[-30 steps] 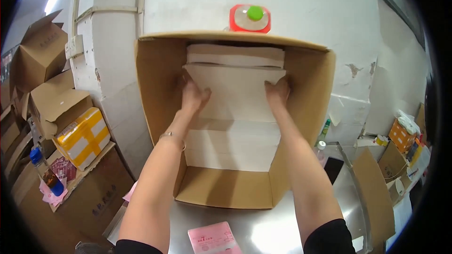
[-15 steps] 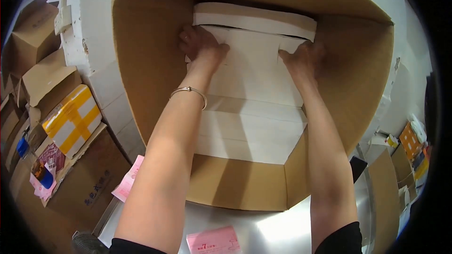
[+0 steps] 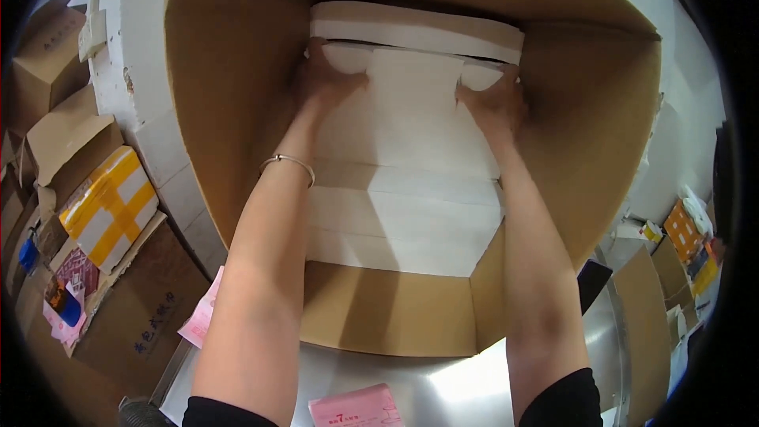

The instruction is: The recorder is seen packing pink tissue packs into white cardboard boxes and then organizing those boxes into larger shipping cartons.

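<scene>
A large brown cardboard box (image 3: 387, 308) lies with its opening toward me, and several plain white blocks fill its inside. Both my arms reach in. My left hand (image 3: 328, 79) grips the upper left corner of a white block (image 3: 415, 111), thumb on its face and fingers over the far edge. At the upper right corner, my right hand (image 3: 496, 104) holds the same block in a like way. Behind it, a white strip-like piece (image 3: 419, 28) stands along the back, with a dark gap between. A lower white block (image 3: 395, 225) sits nearer me. My fingertips are partly hidden.
The box rests on a shiny metal table (image 3: 443, 391). A pink printed packet (image 3: 356, 407) lies in front, another pink packet (image 3: 202, 312) at left. A black flat object (image 3: 593, 285) is at right. Cartons and a yellow-taped parcel (image 3: 111, 205) are stacked left; a wall stands behind.
My left hand and forearm have shifted a little left, and more of the block's upper left corner shows. Both hands stay on the block. The whole view has moved slightly.
</scene>
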`<action>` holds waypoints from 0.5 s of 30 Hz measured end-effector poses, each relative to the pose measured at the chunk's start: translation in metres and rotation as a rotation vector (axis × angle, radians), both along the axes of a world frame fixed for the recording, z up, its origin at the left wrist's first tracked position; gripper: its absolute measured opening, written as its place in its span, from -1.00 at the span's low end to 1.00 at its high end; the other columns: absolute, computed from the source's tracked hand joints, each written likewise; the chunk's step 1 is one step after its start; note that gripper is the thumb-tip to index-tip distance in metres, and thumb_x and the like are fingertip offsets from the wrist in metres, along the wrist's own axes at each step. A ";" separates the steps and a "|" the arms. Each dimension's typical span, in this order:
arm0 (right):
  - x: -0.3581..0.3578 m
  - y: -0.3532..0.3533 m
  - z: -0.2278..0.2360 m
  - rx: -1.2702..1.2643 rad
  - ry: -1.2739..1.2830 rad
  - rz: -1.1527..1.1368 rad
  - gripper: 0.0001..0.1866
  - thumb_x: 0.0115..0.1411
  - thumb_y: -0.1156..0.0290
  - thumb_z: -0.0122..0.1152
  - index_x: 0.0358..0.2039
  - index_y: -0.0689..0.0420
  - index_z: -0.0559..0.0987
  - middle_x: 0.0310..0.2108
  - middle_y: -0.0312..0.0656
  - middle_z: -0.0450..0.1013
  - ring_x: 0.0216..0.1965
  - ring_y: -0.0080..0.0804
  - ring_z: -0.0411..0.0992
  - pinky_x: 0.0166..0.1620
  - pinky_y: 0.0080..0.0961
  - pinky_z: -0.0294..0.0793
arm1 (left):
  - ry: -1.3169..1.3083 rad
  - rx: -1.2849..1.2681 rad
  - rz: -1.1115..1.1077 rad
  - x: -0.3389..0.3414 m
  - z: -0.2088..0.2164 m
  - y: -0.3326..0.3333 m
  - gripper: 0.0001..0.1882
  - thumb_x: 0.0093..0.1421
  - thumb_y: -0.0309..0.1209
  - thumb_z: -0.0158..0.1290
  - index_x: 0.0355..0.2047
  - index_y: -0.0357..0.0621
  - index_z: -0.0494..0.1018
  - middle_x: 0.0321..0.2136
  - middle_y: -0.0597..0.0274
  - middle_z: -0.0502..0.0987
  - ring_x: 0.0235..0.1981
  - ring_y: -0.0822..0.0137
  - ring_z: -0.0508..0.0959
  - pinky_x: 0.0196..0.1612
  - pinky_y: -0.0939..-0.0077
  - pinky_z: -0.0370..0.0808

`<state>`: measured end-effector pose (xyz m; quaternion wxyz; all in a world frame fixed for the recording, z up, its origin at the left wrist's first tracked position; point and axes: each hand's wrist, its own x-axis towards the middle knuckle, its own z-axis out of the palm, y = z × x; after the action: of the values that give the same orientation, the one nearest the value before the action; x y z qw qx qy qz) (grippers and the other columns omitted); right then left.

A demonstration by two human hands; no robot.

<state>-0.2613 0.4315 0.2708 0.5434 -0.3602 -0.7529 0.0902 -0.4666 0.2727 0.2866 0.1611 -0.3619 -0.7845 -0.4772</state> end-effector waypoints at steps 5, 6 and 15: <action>-0.005 -0.034 -0.021 0.042 0.311 0.082 -0.18 -0.13 0.15 0.40 0.13 0.16 0.28 0.05 0.06 0.37 0.06 0.11 0.38 0.07 -0.09 0.37 | 0.148 0.423 -0.167 -0.014 -0.038 -0.013 0.01 -0.21 -0.20 0.41 0.24 -0.17 0.15 0.12 -0.07 0.41 0.15 -0.06 0.43 0.20 0.20 0.42; -0.002 -0.042 -0.023 0.038 0.340 0.086 -0.18 -0.17 0.20 0.39 0.12 0.15 0.28 0.05 0.04 0.35 0.05 0.11 0.37 0.06 -0.08 0.36 | 0.180 0.481 -0.086 0.000 -0.044 -0.021 -0.03 -0.20 -0.25 0.39 0.22 -0.18 0.17 0.10 -0.09 0.41 0.13 -0.06 0.43 0.19 0.20 0.42; 0.099 -0.130 -0.056 -0.241 0.493 0.330 -0.17 -0.24 0.30 0.46 0.09 0.13 0.29 -0.09 0.07 0.41 -0.01 -0.04 0.41 0.04 -0.22 0.39 | 0.610 0.372 0.105 0.166 -0.039 -0.168 -0.17 -0.12 -0.41 0.32 0.19 -0.28 0.24 0.04 -0.13 0.37 0.08 -0.13 0.41 0.14 0.10 0.40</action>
<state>-0.1623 0.3018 0.2144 0.6409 -0.2621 -0.6307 0.3504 -0.3010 0.1044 0.2472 0.4752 -0.4112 -0.6177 -0.4729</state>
